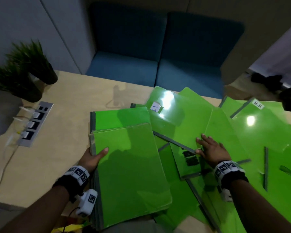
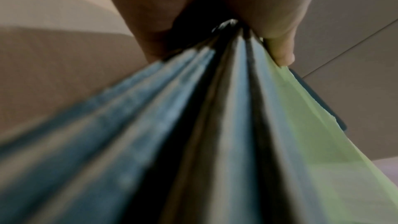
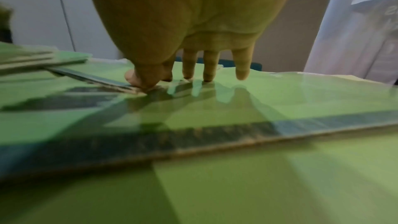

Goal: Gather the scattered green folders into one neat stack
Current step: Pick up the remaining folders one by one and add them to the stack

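Observation:
Green folders with grey spines lie on the wooden table (image 1: pixel 60 137). My left hand (image 1: pixel 97 154) grips a stack of several folders (image 1: pixel 129 174) at its left spine edge, thumb on top; the left wrist view shows the thumb (image 2: pixel 282 54) pinching the spines (image 2: pixel 215 125). To the right, scattered folders overlap in a fan, among them one with a white label (image 1: pixel 180 118), one with a black scribble (image 1: pixel 188 158) and one marked H.R (image 1: pixel 262 128). My right hand (image 1: pixel 207 147) rests flat on the fan, fingers straight (image 3: pixel 206 67), thumb at the end of the labelled folder's spine (image 3: pixel 103 81).
Two potted plants (image 1: pixel 32 64) stand at the table's far left. A socket strip (image 1: pixel 34 123) with plugs and cables is set into the table left of the stack. A blue sofa (image 1: pixel 158 64) sits beyond the far edge. Dark equipment (image 1: pixel 269 81) is at the far right.

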